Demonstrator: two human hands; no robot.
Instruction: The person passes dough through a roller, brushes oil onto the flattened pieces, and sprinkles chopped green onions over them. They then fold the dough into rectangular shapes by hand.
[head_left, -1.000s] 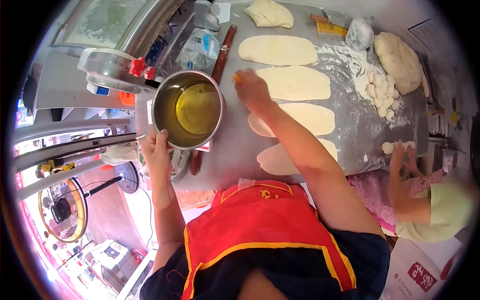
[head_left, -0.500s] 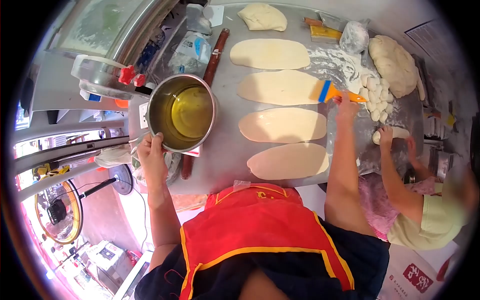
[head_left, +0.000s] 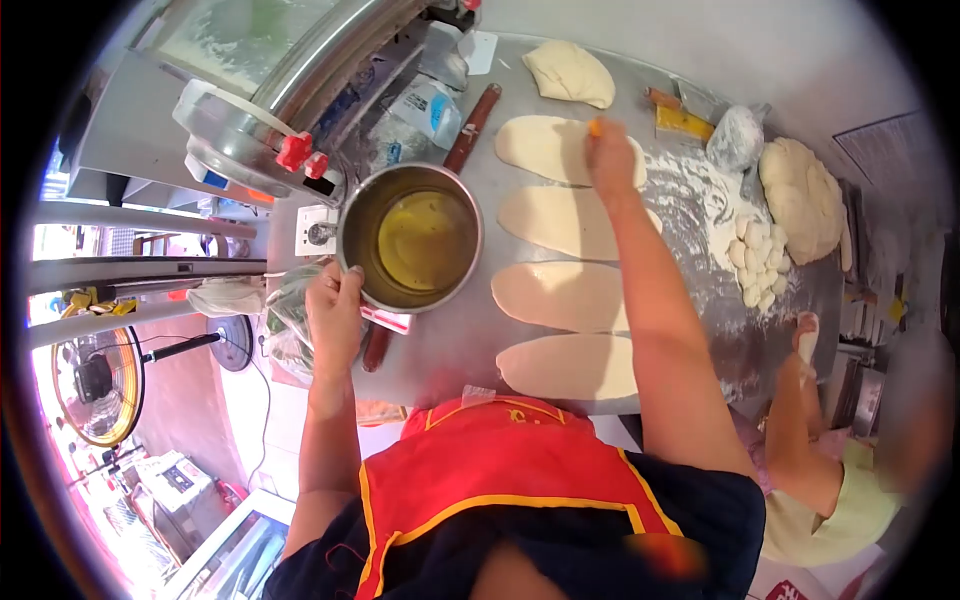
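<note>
My left hand (head_left: 336, 312) is closed at the near-left edge of a steel pot (head_left: 352, 240) and holds it tilted toward me. Yellow oil (head_left: 428, 242) lies in its bottom. My right hand (head_left: 612, 160) grips a basting brush (head_left: 596, 127); only a bit of its orange handle shows, the bristles being hidden. This hand is over the farthest flat oval dough sheet (head_left: 535, 148). Nearer to me, more such sheets lie in a column: a second dough sheet (head_left: 548, 217), a third (head_left: 560, 295) and the nearest (head_left: 565, 366). My right forearm covers their right ends.
A folded dough lump (head_left: 570, 74) lies at the back. A dark red rolling pin (head_left: 472, 130) passes behind the pot. To the right are small dough pieces (head_left: 757, 265), a large dough mass (head_left: 800, 200) and scattered flour (head_left: 690, 205). A co-worker's hand (head_left: 806, 325) touches dough.
My right hand has moved from the second sheet's right end to the farthest sheet with the brush. The camera view has shifted. The pot is still in my left hand.
</note>
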